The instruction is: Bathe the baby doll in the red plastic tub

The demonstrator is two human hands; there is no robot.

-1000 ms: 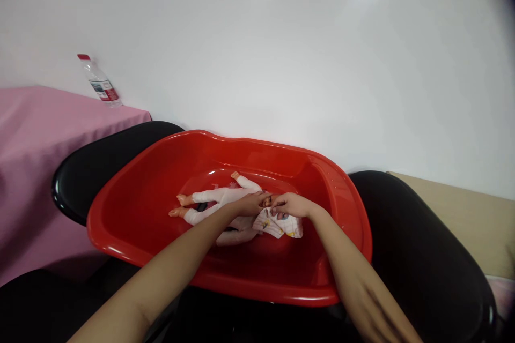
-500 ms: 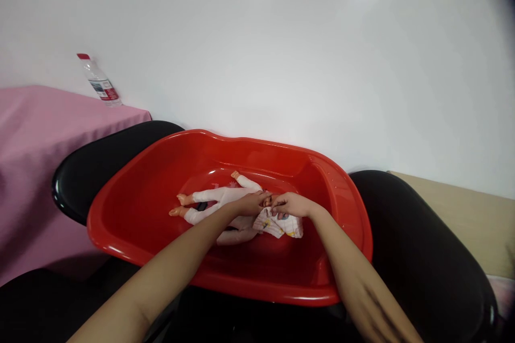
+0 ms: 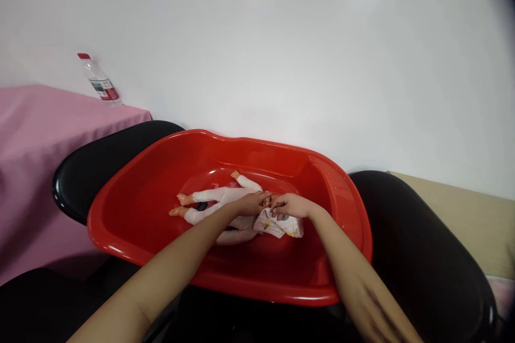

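A baby doll (image 3: 217, 196) in white clothes lies on its back in a red plastic baby tub (image 3: 132, 214), feet to the left and head to the right. My left hand (image 3: 250, 203) rests over the doll's upper body near the face, fingers stretched out; the arm crosses part of the body. On the other side of the doll's head, my right hand (image 3: 295, 206) has its fingers closed on a white cloth (image 3: 277, 226) with coloured prints. That cloth hangs beside the doll's head. Both hands hide much of the face.
Black chair seats (image 3: 406, 241) stand under and beside the tub. At the left, a plastic bottle (image 3: 103, 87) with a red cap stands on a pink-covered table (image 3: 52, 118). A white wall (image 3: 257, 59) rises right behind the tub. Light wooden board (image 3: 470, 214) shows at right.
Almost nothing differs. My right hand and the cloth have shifted very slightly; the doll and tub stay in place.
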